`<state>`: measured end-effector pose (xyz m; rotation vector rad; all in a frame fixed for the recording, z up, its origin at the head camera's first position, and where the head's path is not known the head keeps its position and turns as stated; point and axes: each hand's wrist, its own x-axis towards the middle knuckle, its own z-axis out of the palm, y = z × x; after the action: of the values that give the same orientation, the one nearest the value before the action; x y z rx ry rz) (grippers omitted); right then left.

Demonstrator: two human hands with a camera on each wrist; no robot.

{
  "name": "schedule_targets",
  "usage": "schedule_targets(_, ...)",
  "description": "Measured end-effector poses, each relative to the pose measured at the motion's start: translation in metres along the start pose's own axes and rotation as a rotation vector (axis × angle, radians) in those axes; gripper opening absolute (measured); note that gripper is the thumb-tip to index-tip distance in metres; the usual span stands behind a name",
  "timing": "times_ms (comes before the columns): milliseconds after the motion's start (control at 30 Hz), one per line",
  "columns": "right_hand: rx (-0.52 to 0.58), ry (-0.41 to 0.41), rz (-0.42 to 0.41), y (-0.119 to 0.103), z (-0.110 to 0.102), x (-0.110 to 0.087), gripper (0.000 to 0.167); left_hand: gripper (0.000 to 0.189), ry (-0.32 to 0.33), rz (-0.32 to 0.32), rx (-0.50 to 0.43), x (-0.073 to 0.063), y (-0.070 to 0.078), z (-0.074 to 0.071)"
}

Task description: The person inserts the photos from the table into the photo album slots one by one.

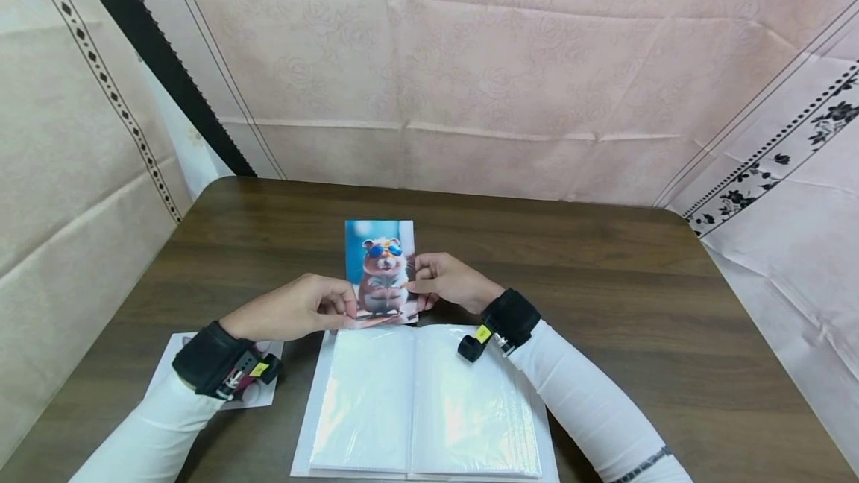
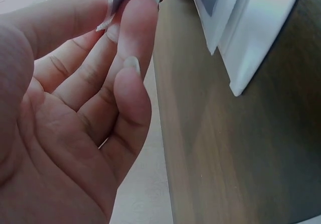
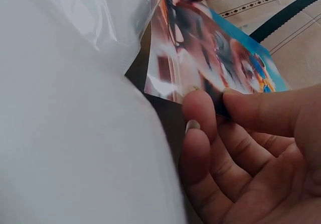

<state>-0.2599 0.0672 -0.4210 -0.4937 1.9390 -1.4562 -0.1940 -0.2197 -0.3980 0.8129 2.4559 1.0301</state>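
A glossy photo card (image 1: 384,274) of a hamster in blue sunglasses stands at the top edge of an open photo album (image 1: 362,393) with clear plastic pockets. My left hand (image 1: 312,308) pinches its lower left corner between thumb and finger. In the left wrist view that hand (image 2: 85,83) has a thin edge between the fingertips; whether pocket film is pinched too, I cannot tell. My right hand (image 1: 456,282) grips the card's right side. In the right wrist view, thumb and fingers of the right hand (image 3: 246,148) hold the card's edge (image 3: 200,58) beside the album's plastic pocket (image 3: 100,18).
Partly under my left forearm, another white-bordered picture (image 1: 258,393) lies on the brown wooden table (image 1: 637,334). Patterned cloth (image 1: 503,80) hangs behind the table and at both sides. Both wrists carry black straps with small cameras.
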Motion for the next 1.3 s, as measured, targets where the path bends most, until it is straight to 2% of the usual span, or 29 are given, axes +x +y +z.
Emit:
schedule_targets(167,0.014,-0.013,0.019,0.0011,-0.0006,-0.002,0.029,0.01,-0.01,-0.004,-0.018,0.0,-0.0003,0.0005)
schedule_targets(367,0.046,-0.015,0.025,0.0007,-0.0006,-0.0044,0.037,0.011,-0.019,0.001,-0.028,0.0021,0.0,0.0023)
schedule_targets(667,0.093,-0.061,0.056,0.0052,-0.0006,-0.0066,0.054,0.012,-0.004,0.012,-0.025,0.0037,-0.0016,0.005)
schedule_targets(900,0.071,-0.078,0.058,0.0062,-0.0012,-0.0079,0.052,0.009,-0.014,0.004,-0.033,0.0044,-0.0023,0.0056)
schedule_targets(1133,0.072,-0.028,0.031,0.006,-0.002,-0.0081,0.045,0.006,-0.045,0.02,-0.072,0.0056,-0.0036,0.0061)
schedule_targets(1300,0.088,-0.039,0.037,0.0075,-0.0023,-0.0076,0.044,0.008,-0.05,0.026,-0.07,0.0058,-0.0047,0.0065)
